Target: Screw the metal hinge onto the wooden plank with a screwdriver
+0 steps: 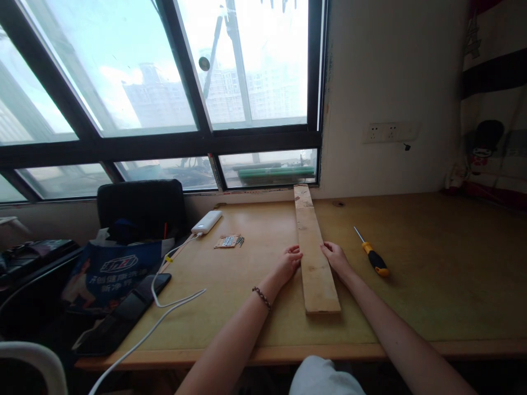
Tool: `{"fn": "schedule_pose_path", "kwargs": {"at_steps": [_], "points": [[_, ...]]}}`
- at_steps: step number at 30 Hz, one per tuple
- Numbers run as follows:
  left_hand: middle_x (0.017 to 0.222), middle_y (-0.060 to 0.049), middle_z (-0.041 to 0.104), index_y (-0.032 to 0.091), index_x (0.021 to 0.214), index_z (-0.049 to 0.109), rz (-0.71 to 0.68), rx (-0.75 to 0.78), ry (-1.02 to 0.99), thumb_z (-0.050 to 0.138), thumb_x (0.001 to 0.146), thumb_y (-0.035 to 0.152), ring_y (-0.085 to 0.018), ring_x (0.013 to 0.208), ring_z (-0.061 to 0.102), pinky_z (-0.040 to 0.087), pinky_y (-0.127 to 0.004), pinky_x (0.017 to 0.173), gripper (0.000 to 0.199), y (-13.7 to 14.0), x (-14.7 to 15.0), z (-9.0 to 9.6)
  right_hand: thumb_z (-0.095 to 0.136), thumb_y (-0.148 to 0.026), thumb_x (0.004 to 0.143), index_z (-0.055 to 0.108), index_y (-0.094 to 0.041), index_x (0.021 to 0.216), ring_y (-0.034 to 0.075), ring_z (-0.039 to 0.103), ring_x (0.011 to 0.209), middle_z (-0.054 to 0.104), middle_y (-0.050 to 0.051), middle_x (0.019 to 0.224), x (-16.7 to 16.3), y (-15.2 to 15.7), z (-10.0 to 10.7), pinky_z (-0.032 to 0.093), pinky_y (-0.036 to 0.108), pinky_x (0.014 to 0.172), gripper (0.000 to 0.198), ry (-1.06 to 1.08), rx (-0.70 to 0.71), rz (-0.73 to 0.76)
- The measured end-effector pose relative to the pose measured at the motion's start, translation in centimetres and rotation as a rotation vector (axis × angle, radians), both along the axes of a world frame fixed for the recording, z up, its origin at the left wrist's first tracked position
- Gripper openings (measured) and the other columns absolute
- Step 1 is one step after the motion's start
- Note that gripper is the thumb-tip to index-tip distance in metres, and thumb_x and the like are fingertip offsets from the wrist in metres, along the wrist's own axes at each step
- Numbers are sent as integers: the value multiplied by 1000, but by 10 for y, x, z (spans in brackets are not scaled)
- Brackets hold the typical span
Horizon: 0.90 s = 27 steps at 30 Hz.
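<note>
A long, pale wooden board (315,252) extends away from me over the table, its far end by the window sill. My left hand (289,263) grips its left edge near the middle, fingers curled against the side. On the opposite edge, my right hand (335,257) holds the board with thumb and fingers. The undersides of both hands' grips are hidden. To the right lies a screwdriver (374,258) with a yellow and black handle, its shaft pointing away from me. A small packet of hardware, apparently with screws beside it (229,241), rests to the left.
The yellowish table (411,307) runs up to the wall below the window. A white power bank (207,222) with a white cable (154,291) sits at the left. A dark phone or tablet (127,315) overhangs the left edge, near a blue bag (111,274) and black chair (140,206).
</note>
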<state>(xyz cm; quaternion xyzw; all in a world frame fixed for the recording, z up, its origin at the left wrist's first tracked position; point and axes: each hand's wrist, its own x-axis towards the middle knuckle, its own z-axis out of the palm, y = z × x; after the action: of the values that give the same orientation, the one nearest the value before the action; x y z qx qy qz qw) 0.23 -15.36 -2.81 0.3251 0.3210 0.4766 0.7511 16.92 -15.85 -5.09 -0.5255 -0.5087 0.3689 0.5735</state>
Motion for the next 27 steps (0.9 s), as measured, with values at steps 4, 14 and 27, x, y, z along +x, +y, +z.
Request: {"fn": "schedule_pose_path", "kwargs": {"at_steps": [4,14,27], "points": [[95,-12,63,11,85,52,5,-12,-3,56,60,-4,-18,88,62,49,-27,78,30,-1,0,2,52,-46,70,65,-12,82,23,60,79,68,10,87,2,1,-3,47,32,71,39,-71,9,-17],[99,-11,62,11,87,55,-43,20,-21,57,63,-3,-17,87,62,49,-25,76,28,5,-3,-1,52,-49,70,67,-13,83,24,61,79,69,9,85,1,4,0,47,32,69,41,-91,18,-1],[99,-11,63,12,87,55,-66,20,0,58,65,-1,-17,89,61,50,-26,78,26,5,-2,0,55,-44,67,67,-13,89,24,62,85,68,10,92,-1,2,1,47,35,77,40,-56,7,-93]]}}
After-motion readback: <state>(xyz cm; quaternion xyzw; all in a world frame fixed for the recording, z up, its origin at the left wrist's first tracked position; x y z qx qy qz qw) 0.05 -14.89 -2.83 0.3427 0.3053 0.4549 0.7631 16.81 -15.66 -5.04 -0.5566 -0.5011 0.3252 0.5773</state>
